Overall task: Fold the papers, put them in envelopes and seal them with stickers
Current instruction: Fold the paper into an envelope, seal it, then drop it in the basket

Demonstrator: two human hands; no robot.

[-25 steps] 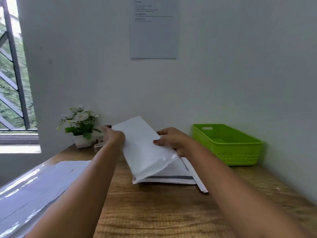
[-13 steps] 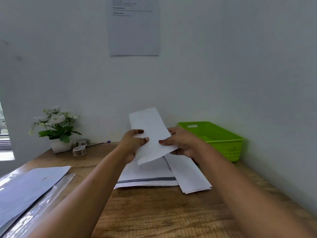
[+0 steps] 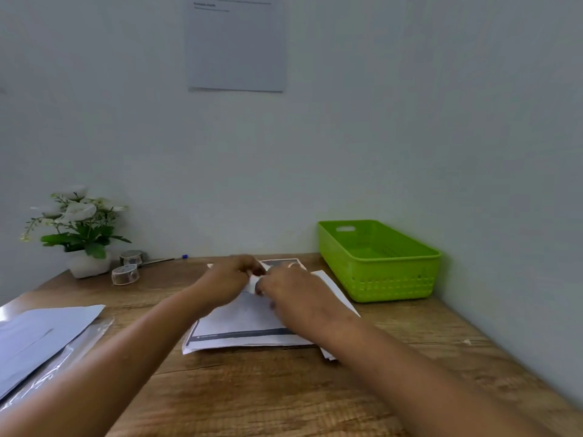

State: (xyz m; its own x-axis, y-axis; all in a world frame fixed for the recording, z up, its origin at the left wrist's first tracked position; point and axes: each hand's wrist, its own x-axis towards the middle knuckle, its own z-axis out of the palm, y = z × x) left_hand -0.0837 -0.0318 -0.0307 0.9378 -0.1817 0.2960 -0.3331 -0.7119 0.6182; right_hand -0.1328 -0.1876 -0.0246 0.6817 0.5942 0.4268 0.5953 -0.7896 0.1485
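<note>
Both hands are down on a stack of white papers [image 3: 239, 337] in the middle of the wooden desk. My left hand [image 3: 228, 279] and my right hand [image 3: 291, 290] meet over a folded white paper [image 3: 252, 283], pinching its small visible part between them. Most of that paper is hidden under the hands. The top sheet of the stack has a dark band along its near edge. Two rolls of sticker tape [image 3: 126, 274] sit at the back left by the plant. White envelopes [image 3: 41, 335] lie at the left on a clear plastic sleeve.
A green plastic basket [image 3: 378, 279] stands at the back right, close to the wall. A potted white-flower plant [image 3: 79, 234] sits in the back left corner, with a pen [image 3: 164, 260] beside the rolls. A printed sheet [image 3: 236, 45] hangs on the wall.
The hands have brought the folded paper down from mid-air onto the paper stack and closed in together over it. The view has shifted right, so the window is gone.
</note>
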